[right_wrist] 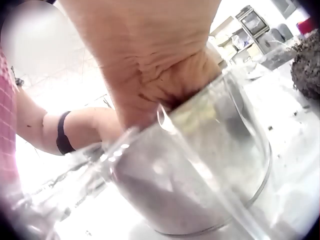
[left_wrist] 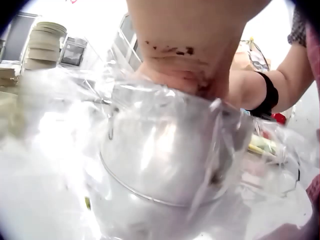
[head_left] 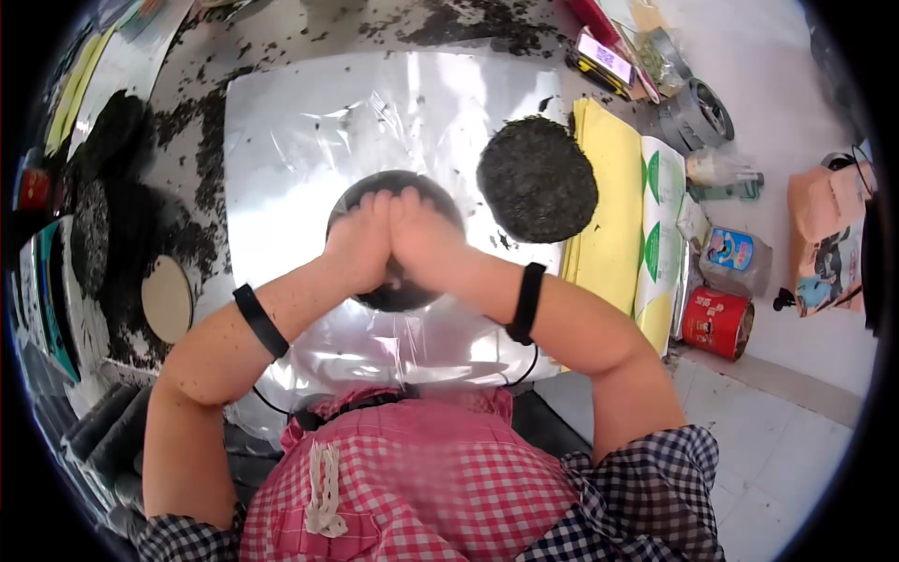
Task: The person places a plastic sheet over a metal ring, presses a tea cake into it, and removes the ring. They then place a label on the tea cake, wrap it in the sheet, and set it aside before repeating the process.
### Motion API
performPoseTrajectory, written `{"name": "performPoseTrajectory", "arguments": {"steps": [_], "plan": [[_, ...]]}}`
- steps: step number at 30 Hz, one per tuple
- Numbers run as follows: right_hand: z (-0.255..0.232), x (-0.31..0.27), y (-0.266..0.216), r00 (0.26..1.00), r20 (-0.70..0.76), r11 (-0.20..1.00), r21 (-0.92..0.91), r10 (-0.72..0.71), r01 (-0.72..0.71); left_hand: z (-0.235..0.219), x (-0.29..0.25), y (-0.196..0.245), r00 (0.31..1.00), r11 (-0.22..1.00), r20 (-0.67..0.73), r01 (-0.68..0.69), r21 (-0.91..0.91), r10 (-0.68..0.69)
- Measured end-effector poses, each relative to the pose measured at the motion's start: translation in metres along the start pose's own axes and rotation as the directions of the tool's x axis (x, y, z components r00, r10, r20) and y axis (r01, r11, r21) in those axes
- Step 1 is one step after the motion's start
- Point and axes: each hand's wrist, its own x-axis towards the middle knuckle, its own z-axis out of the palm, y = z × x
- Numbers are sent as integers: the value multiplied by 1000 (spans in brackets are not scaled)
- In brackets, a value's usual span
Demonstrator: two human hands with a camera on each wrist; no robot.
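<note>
Side by side, my left hand (head_left: 361,234) and right hand (head_left: 426,234) press down with the heels of the palms inside a round metal ring (left_wrist: 160,165). Their fingers point away from me and touch each other. Clear plastic film (left_wrist: 210,150) drapes over the ring's wall and spreads around it. Dark material (head_left: 398,298) shows in the ring around the hands; most of it is hidden under them. To the right of the ring lies a flat round cake of dark leafy shreds (head_left: 537,178).
Loose dark shreds (head_left: 468,23) scatter over the table. Folded yellow sheets (head_left: 604,201) lie right of the dark cake, with a phone (head_left: 606,56), tape roll (head_left: 695,114) and red can (head_left: 717,321) beyond. A beige disc (head_left: 167,300) and dark heaps (head_left: 117,225) stand at left.
</note>
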Motion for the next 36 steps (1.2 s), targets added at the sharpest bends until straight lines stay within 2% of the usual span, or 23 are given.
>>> {"name": "performPoseTrajectory", "arguments": {"steps": [2, 5, 7, 8, 9, 10, 12, 13, 15, 18, 20, 22, 23, 25, 26, 27, 28, 30, 31, 32, 33, 35, 36], "plan": [[5, -6, 1, 999, -51, 1000, -6, -8, 8, 6, 2, 4, 995, 996, 61, 79, 35, -81], [-39, -14, -4, 978, 206, 965, 247, 34, -86, -4, -5, 8, 984, 994, 143, 109, 11, -110], [-76, -39, 6, 999, 25, 889, 457, -48, 31, -14, -20, 9, 985, 993, 125, 119, -7, -117], [-127, -56, -2, 971, -80, 889, 425, 225, -171, -12, -34, 9, 983, 991, 135, 133, -26, -128], [-110, -80, 36, 925, -272, 955, 208, 266, -213, -8, -43, 5, 994, 984, 63, 102, -145, -94], [-105, -104, 62, 914, -258, 949, 50, 313, -311, -2, -49, 4, 995, 987, -103, -24, -160, 8], [-81, -144, 105, 879, -196, 873, -150, 434, -464, 5, -52, 0, 874, 960, -446, -261, -102, 190], [-61, -160, 122, 850, -148, 828, -197, 505, -526, 3, -53, 6, 923, 971, -348, -213, -106, 165], [-50, -161, 140, 824, -25, 824, -6, 566, -566, 5, -45, 11, 948, 991, -290, -131, 19, 131], [-38, -170, 159, 857, -104, 859, -42, 504, -510, 17, -42, 15, 956, 989, -273, -74, 126, 106], [-79, -169, 144, 853, -393, 883, -175, 344, -436, 18, -47, 13, 920, 979, -356, -107, 176, 165], [-117, -170, 119, 802, -554, 958, -31, 221, -285, 7, -49, 2, 865, 968, -475, -232, -92, 162], [-132, -165, 98, 772, -572, 960, 128, 276, -249, 3, -50, -6, 838, 930, -526, -299, -213, 149], [-138, -156, 44, 712, -552, 874, 452, 433, -180, 18, -47, -21, 763, 891, -619, -136, -434, -185], [-130, -152, 30, 710, -515, 828, 534, 480, -173, 26, -46, -25, 698, 832, -623, -72, -550, -352], [-111, -136, 16, 702, -569, 788, 615, 429, 17, 12, -47, -28, 785, 393, -405, -225, -892, -469], [-117, -112, -11, 763, -562, 822, 564, 319, 72, 17, -39, -45, 784, 46, -344, -376, -926, -518], [-93, -91, -30, 768, -641, 960, 229, 23, 162, 44, -26, -97, 877, -580, -154, -423, -696, -454], [-86, -85, -35, 790, -601, 991, -18, -119, 135, 30, -38, -89, 728, -359, -223, -550, -754, -648], [-72, -86, -36, 849, -507, 989, -91, -146, 116, 17, -56, -81, 538, -107, -311, -610, -785, -783], [-57, -90, -38, 908, -394, 986, -133, -146, 101, -13, -81, -57, 498, 98, -412, -541, -835, -763], [-51, -91, -41, 964, -230, 980, -177, -133, 93, -27, -95, -21, 759, 548, -569, -343, -763, -316], [-61, -92, -45, 975, -180, 979, -176, -131, 99, -25, -96, -6, 862, 733, -501, -296, -613, -71]]}}
